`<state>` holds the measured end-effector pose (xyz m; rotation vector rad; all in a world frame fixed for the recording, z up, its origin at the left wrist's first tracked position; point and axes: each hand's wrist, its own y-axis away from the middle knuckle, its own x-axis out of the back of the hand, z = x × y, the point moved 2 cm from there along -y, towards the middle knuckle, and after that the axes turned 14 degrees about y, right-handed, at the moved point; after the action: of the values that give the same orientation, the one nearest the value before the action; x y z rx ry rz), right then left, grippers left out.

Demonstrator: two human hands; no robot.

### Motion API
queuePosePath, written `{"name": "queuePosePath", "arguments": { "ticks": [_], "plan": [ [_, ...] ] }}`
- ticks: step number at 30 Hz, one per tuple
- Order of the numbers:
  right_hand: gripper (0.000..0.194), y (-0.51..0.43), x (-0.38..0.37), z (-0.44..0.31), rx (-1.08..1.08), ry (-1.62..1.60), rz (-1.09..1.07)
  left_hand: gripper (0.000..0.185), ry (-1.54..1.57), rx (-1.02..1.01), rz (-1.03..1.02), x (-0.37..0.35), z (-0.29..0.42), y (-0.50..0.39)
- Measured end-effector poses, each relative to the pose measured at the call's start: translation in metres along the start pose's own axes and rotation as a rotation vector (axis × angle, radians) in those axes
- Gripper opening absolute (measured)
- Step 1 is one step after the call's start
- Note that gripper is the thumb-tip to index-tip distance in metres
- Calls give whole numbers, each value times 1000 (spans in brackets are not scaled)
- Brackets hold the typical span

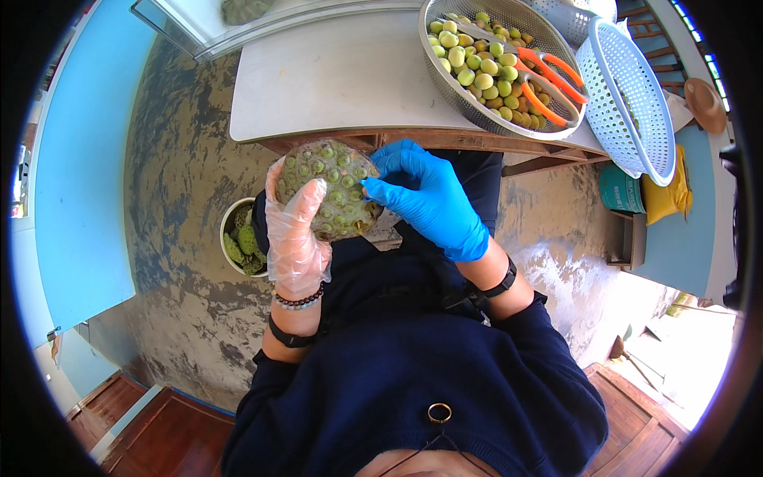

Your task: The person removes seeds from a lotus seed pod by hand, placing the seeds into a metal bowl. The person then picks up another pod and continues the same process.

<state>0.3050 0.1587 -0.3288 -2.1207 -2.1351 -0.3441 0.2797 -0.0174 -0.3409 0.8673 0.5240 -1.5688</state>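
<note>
A large green lotus seed pod [334, 197] is gripped by my left hand [298, 226], which wears a thin clear plastic glove, thumb across the pod's seeded face. My right hand [423, 197], in a blue rubber glove, touches the pod's right edge with bent thumb and fingers; whether it pinches a seed cannot be seen. Beyond the hands, a perforated metal basin [441, 89] on the table holds many loose green and brownish lotus seeds [486, 74]. Orange-handled scissors [548, 83] lie on the seeds.
The white tabletop [334, 77] lies ahead, its wooden edge just past the pod. A light blue plastic basket [632, 107] leans at the table's right end. On the floor at left, a white bucket [225, 238] holds green pods. A teal bucket [620, 188] and yellow bag [667, 191] are at right.
</note>
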Motion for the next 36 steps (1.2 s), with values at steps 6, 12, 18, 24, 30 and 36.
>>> {"name": "queuePosePath", "arguments": {
  "ticks": [6, 12, 18, 24, 30, 36],
  "plan": [
    [21, 7, 9, -14, 120, -109, -10, 42, 345, 230, 37, 11, -5, -2],
    [36, 22, 43, -51, 458, 568, 473, 43, 460, 202, 13, 12, -2, -4],
    [42, -1, 78, -74, 511, 1141, 991, 58, 276, 165, -29, -1, 1, 1],
    [37, 6, 28, -33, 110, 191, 51, 61, 122, 80, -111, -12, 5, 1],
    [21, 2, 9, -7, -135, -219, 3, 55, -150, -80, 23, -17, 11, 6],
    [12, 2, -4, 4, -29, -207, 124, 58, -248, -107, 69, -23, 11, 12]
  ]
}}
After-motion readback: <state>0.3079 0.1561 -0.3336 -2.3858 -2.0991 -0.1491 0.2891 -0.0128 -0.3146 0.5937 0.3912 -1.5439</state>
